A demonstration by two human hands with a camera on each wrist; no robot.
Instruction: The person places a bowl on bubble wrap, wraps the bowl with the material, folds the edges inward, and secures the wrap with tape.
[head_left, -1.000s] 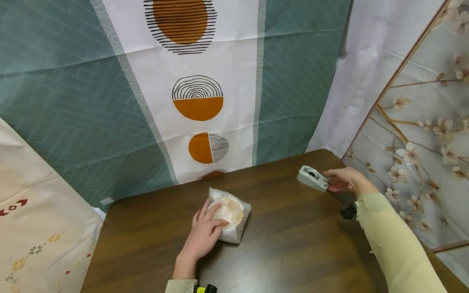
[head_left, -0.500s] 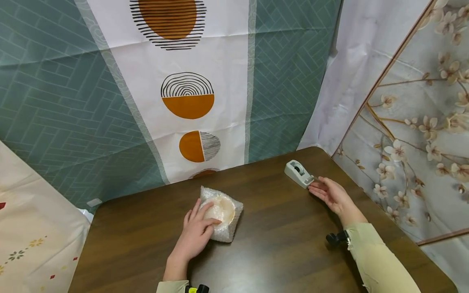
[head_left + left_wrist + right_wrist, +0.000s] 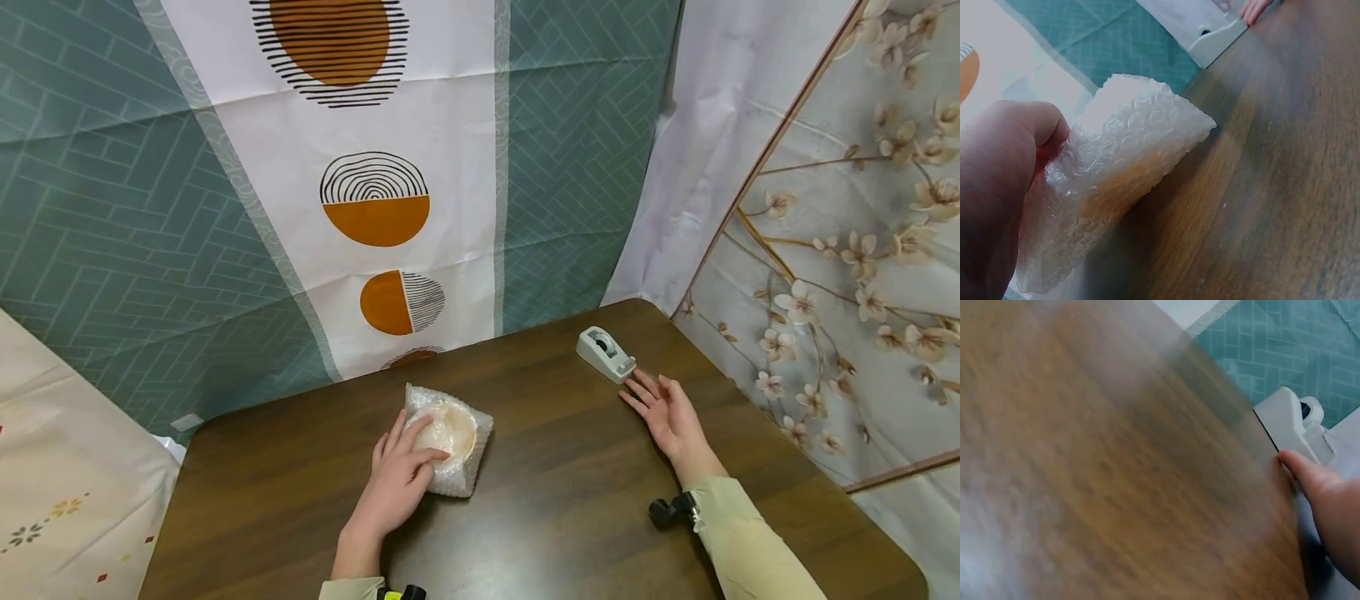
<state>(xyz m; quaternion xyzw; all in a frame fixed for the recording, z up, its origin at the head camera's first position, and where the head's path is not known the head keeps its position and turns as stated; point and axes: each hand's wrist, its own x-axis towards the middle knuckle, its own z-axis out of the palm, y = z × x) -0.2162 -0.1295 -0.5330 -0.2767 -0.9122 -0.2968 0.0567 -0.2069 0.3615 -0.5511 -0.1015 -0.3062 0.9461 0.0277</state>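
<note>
A squarish bubble-wrap packet (image 3: 471, 433) lies on the brown table, with a pale round thing with a golden-tan edge showing through it. My left hand (image 3: 393, 483) holds the packet from its left side, fingers and thumb over its top. In the left wrist view a bent digit presses into the bubble wrap (image 3: 1141, 137). A pale grey-white tape dispenser (image 3: 600, 354) stands toward the back right. My right hand (image 3: 670, 417) lies at its cutter end, palm turned up, fingers loosely extended, fingertips at or against the dispenser (image 3: 1285, 419). No tape strip can be made out.
The dark wooden table (image 3: 540, 517) ends at the back against a green-and-white patterned cloth (image 3: 405, 108). A flowered panel (image 3: 840, 333) rises along the right side, and a cream cloth (image 3: 75, 467) hangs at the left.
My right hand has turned from palm down to palm up and drawn slightly toward me from the dispenser's cutter end. My left hand stays on the packet. The head view has shifted a little.
</note>
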